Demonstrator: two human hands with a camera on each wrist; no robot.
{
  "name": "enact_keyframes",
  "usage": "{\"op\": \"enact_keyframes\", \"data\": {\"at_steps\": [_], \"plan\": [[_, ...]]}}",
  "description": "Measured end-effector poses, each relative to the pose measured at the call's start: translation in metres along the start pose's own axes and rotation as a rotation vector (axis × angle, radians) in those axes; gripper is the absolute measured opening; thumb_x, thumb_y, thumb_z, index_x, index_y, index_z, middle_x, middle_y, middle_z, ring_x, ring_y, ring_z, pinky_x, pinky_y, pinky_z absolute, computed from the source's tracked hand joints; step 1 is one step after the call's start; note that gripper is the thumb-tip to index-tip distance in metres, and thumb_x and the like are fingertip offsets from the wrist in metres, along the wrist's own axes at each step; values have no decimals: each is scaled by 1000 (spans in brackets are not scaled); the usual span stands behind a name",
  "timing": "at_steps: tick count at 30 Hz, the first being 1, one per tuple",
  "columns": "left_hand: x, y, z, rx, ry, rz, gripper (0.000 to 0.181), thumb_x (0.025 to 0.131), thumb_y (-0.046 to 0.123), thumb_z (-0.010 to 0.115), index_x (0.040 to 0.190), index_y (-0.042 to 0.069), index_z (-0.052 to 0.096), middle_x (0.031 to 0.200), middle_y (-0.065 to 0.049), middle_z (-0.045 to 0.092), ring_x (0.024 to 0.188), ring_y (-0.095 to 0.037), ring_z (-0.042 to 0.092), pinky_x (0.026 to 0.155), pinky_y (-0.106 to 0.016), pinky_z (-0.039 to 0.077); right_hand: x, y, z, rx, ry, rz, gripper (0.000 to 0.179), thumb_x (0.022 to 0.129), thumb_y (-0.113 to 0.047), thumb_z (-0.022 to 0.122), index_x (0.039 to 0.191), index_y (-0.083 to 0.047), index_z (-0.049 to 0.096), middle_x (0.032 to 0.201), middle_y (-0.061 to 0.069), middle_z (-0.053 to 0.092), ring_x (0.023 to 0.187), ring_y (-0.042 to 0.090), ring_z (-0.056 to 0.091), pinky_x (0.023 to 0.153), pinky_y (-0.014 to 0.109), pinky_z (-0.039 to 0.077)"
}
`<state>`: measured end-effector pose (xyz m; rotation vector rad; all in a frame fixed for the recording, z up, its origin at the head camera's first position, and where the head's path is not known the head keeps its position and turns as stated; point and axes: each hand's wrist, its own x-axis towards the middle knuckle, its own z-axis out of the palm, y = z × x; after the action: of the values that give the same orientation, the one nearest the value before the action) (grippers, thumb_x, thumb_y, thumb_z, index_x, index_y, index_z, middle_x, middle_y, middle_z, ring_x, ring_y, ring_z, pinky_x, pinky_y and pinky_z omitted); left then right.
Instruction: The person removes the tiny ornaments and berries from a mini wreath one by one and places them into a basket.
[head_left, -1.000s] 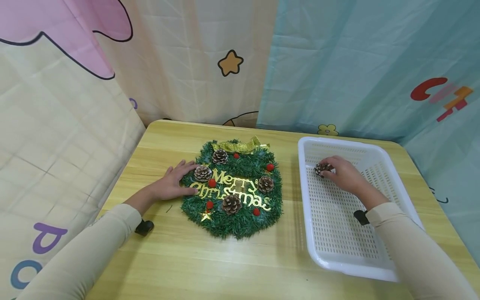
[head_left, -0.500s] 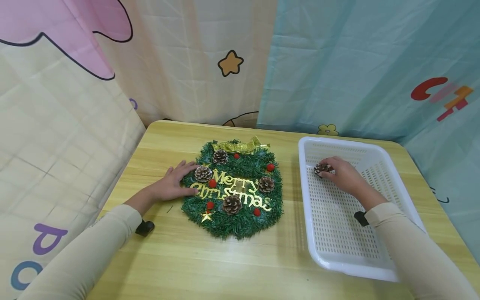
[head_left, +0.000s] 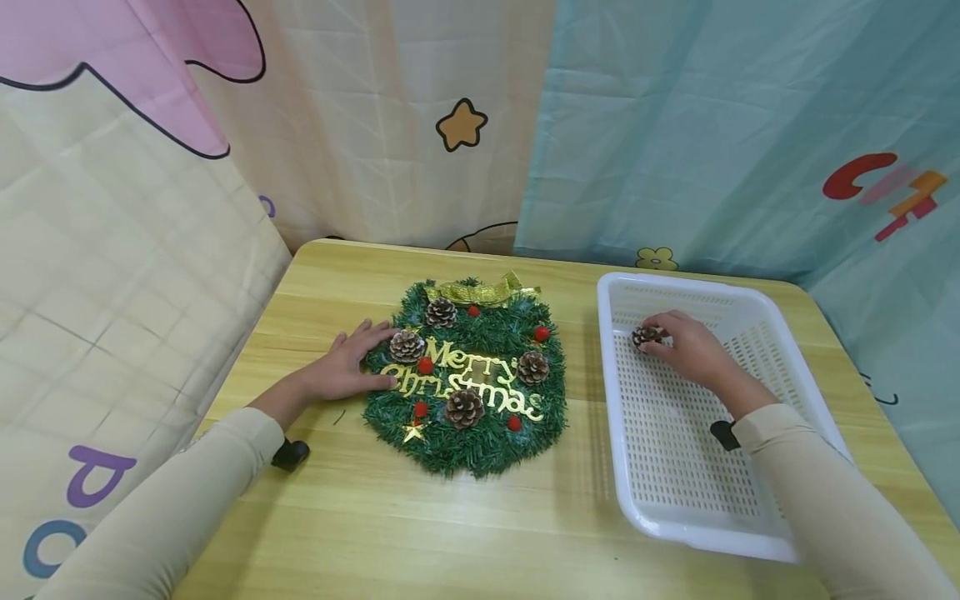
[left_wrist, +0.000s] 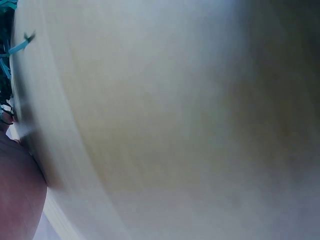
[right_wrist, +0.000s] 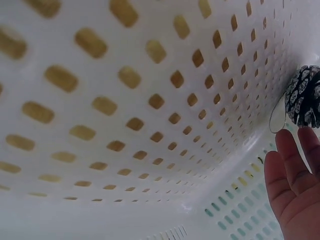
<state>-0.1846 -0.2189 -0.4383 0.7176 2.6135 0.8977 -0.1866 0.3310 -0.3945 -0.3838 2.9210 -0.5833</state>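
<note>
A green Christmas wreath (head_left: 480, 454) lies flat on the table, with gold "Merry Christmas" letters, several pine cones, red berries and a gold ribbon. My left hand (head_left: 347, 367) rests at the wreath's left edge, fingers spread, its tips touching the greenery beside a pine cone (head_left: 407, 346). Only part of that hand (left_wrist: 20, 195) shows in the left wrist view. Inside the white basket, near its far left corner, my right hand (head_left: 688, 346) pinches a loose pine cone (head_left: 645, 336). A thin wire loop hangs by this pine cone (right_wrist: 304, 97) in the right wrist view.
The white perforated plastic basket (head_left: 611, 433) stands on the right side of the wooden table (head_left: 450, 542). Printed curtains (head_left: 390, 167) hang behind and at both sides of the table. A small dark strand (head_left: 339, 417) lies left of the wreath.
My right hand shifts the pine cone very slightly within the basket. The left hand and the wreath stay where they were.
</note>
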Motion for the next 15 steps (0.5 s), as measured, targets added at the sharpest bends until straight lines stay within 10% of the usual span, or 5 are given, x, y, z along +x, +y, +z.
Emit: {"op": "enact_keyframes", "data": {"at_steps": [15], "plan": [[1,-1,0,7,-6,3,86,90,48,68,158,17,26,165,-14,13,150,-39,-4,112,-66,-9,0,-13,-10,-47,32,-89,39,97,-15,67,129,4,58,127,25,54,113,44,55,90,58,46]]}}
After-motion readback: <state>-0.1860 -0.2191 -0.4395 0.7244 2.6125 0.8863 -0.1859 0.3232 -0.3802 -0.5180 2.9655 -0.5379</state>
